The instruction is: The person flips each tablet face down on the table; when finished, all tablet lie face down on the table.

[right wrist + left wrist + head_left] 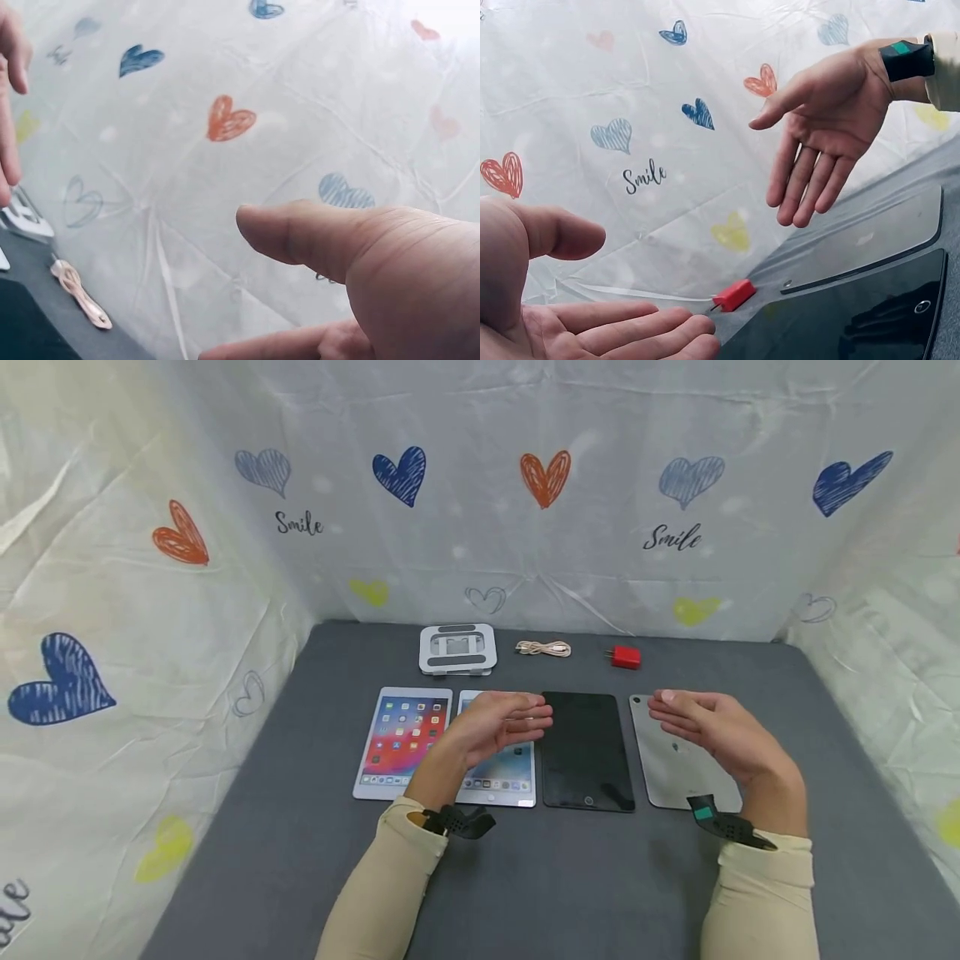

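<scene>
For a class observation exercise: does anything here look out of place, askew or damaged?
One mild oddity: the silver tablet at the right end lies back up, while the black tablet beside it and the two white tablets lie screen up. Nothing looks spilled or damaged.

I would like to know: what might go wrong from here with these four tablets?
1. In the head view, the left grip hides part of the second tablet from the left, whose screen is lit; lowered, it might tap an icon.
2. That tablet lies very close to the black tablet, so lifting one could bump the other.
3. The right wrist's strap overlaps the silver tablet in that view and might brush it.
</scene>
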The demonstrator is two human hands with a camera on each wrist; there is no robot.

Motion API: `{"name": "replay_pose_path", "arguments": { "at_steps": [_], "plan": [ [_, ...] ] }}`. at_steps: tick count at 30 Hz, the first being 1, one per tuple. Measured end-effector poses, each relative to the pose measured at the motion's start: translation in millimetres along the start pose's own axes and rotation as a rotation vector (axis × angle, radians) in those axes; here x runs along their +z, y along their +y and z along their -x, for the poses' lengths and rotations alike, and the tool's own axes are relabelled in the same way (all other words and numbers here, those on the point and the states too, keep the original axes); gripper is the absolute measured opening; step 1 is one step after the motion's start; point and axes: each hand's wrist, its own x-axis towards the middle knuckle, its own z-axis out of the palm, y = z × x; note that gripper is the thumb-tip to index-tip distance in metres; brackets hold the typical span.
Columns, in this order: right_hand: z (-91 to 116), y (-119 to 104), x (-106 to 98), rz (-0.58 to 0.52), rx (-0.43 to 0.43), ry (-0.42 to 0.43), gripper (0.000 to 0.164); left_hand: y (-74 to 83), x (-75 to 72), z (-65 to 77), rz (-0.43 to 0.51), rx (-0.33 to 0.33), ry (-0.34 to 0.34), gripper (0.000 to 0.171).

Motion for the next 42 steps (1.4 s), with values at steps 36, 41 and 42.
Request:
{"name": "replay_pose_path", "arguments": {
  "at_steps": [36,41,42],
  "plan": [
    [-34,27,27,0.045,0.163,-0.113,0.07,-16.4,-11.1,-9.3,-0.101,-0.126,-0.032,0.066],
    [-36,30,26,0.012,0.165,-0.097,0.073,-16.1,-8.3,-10.5,-0.104,-0.129,-0.046,0.067],
    [-37,31,25,0.0,0.165,-0.096,0.074,-16.3,-8.4,-11.2,-0.1,-0.131,-0.045,0.067]
  ]
}}
